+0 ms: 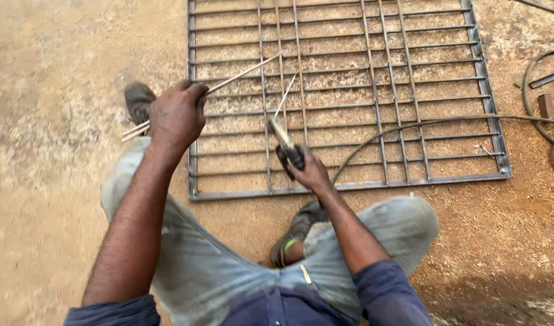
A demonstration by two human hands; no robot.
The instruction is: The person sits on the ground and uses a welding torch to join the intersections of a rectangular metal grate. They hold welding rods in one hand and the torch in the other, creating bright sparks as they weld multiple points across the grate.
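I squat at the near edge of a grey steel grille [497, 145] lying flat on sandy ground. My left hand [175, 115] is closed around a small bundle of thin welding rods [244, 72] that stick out toward the grille and back past my wrist. My right hand [310, 172] grips a dark electrode holder [286, 148] with one rod [285, 96] clamped in it, pointing up over the grille's bars. A dark cable [410, 125] runs from the holder across the grille to the right.
My two shoes [138, 99] [298, 232] rest on the ground near the frame's left corner and front edge. Coiled cable [533, 102] and short metal offcuts [545, 90] lie at the right. Bare sandy ground spreads to the left.
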